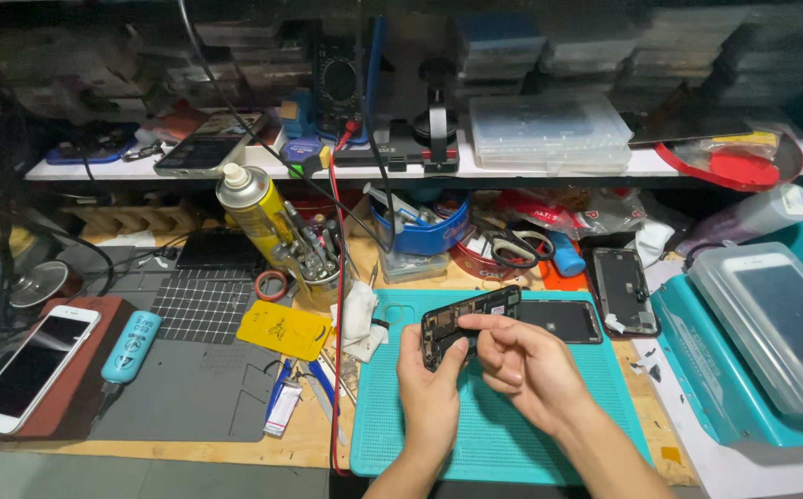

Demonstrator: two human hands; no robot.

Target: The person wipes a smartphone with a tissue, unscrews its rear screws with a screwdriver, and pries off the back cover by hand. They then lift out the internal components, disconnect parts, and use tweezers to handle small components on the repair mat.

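An opened phone body (468,321) is held up just above the teal work mat (494,434), toward the mat's far edge. Its long axis runs left to right with a slight upward tilt to the right, and its open inner side, dark and crowded with small metallic parts, faces the camera. The left hand (429,388) is closed around the lower left end of the phone body, thumb up along its face. The right hand (521,356) is curled, fingertips pinching the middle of the phone body's lower edge.

The mat is a flat rubbery sheet with a fine grid texture. Just beyond its far edge lies a dark rectangular screen panel (563,321), glossy and flat. To the right of the mat rests another open phone frame (625,289), long axis pointing away from the camera. Further right of the mat sits a teal machine (752,360) with a clear plastic lid. Left of the mat lies a yellow plastic sheet (283,330), then a grey silicone mat (189,370) with a raised square grid. Far left of the teal mat, a white phone (32,368) lies on a brown pad.
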